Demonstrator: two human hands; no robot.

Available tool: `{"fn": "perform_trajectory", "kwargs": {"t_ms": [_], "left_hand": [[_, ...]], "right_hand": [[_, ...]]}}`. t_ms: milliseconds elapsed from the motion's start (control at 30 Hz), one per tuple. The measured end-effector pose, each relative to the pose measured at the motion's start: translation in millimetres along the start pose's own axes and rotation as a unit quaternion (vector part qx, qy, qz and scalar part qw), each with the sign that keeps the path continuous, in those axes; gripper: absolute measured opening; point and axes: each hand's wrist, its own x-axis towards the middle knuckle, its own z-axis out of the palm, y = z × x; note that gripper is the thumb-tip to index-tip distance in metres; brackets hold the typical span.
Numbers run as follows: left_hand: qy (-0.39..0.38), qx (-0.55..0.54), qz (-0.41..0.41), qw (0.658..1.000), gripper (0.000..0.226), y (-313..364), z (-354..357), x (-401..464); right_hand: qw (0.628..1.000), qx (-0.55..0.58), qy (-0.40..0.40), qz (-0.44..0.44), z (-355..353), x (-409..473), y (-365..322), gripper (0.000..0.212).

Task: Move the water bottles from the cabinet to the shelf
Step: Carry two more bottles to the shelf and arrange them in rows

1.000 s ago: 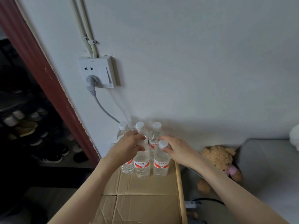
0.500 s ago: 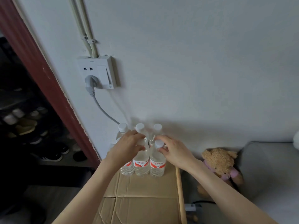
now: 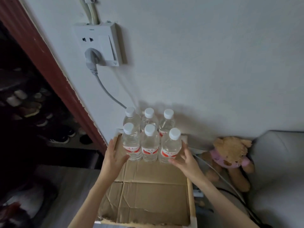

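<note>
Between the spread fingers of the left hand (image 3: pixel 113 159) and right hand (image 3: pixel 185 159), neither gripping, six bottles (image 3: pixel 148 143) stand grouped on cardboard (image 3: pixel 148 191); placement seems largely done.

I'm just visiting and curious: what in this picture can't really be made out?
- Back row of water bottles: their lower halves are hidden behind the front row.
- Bottle labels: the print is too small to read.
- Dark room at the left: too dim, only vague shoe shapes.
- Cardboard surface: what it sits on is hidden beneath it.
- Right hand: whether its fingers touch the front right bottle is unclear.
</note>
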Motion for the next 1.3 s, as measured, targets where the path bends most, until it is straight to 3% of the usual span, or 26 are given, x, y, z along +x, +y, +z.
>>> {"fn": "perform_trajectory", "kwargs": {"t_ms": [133, 167, 300, 367, 600, 800, 933, 1167, 1233, 1300], "left_hand": [[-0.078, 0.037, 0.008, 0.996, 0.089, -23.4, 11.2, 9.2], [-0.083, 0.031, 0.023, 0.996, 0.082, -16.2, 15.8, 9.1], [-0.09, -0.033, -0.001, 0.995, 0.051, -13.9, 24.9, 15.1], [-0.058, -0.048, -0.039, 0.996, 0.05, -22.9, 24.5, 16.0], [-0.041, -0.003, -0.012, 0.999, 0.044, -11.2, 23.0, 13.9], [-0.041, 0.002, -0.038, 0.998, 0.046, -25.2, 22.6, 17.9], [-0.044, -0.013, -0.07, 0.997, 0.051, -33.2, 24.3, 17.3], [-0.081, -0.009, -0.042, 0.996, 0.057, -31.6, 26.0, 12.3], [-0.078, -0.041, -0.067, 0.994, 0.058, -34.0, 26.4, 8.7], [-0.036, -0.066, -0.142, 0.987, 0.057, -33.1, 31.1, 0.7]], "right_hand": [[0.999, 0.019, -0.003, 0.027, 15.6, 8.3, 9.5, 0.064], [0.999, 0.031, 0.006, 0.041, 19.2, 8.9, 11.2, 0.066], [0.994, 0.069, 0.028, 0.084, 26.5, 11.4, 29.9, 0.113], [0.993, 0.064, 0.031, 0.097, 28.3, 11.7, 32.9, 0.119], [0.996, 0.053, 0.037, 0.064, 33.8, 10.2, 21.4, 0.057], [0.995, 0.071, 0.038, 0.058, 36.4, 9.5, 17.6, 0.072], [0.995, 0.081, 0.039, 0.031, 36.5, 9.3, 12.7, 0.054], [0.995, 0.083, 0.053, 0.008, 38.8, 5.3, 12.4, 0.051], [0.995, 0.089, 0.039, 0.01, 39.0, 2.3, 11.0, 0.054], [0.99, 0.129, 0.026, 0.046, 38.8, -0.9, 16.5, 0.057]]}}
